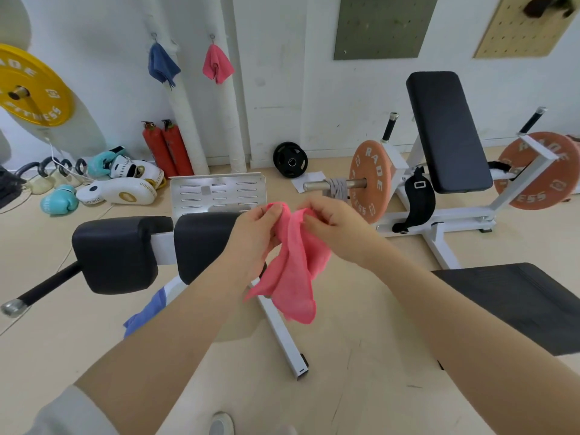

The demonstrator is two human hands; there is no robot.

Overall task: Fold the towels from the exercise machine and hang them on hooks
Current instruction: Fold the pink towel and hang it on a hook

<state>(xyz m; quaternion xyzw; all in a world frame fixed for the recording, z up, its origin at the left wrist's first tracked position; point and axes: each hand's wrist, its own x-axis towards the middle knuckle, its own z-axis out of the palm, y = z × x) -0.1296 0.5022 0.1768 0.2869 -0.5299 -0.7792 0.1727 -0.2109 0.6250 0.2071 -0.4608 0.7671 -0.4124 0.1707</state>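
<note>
Pinching the top edge of a pink towel (pixel 293 262), the left hand (pixel 254 237) and the right hand (pixel 332 224) sit close together at chest height, each with thumb and curled fingers closed on the cloth. The towel hangs down between and below both hands in loose, uneven folds, over the white frame of the exercise machine (pixel 279 328) and its black pads. A blue towel (pixel 144 312) droops from the frame beside the left forearm. Farther off, a grey towel (pixel 339 188) wraps a weight bar. On the wall, a folded blue towel (pixel 162 65) and a folded pink towel (pixel 217 65) hang from hooks (pixel 212 36).
</note>
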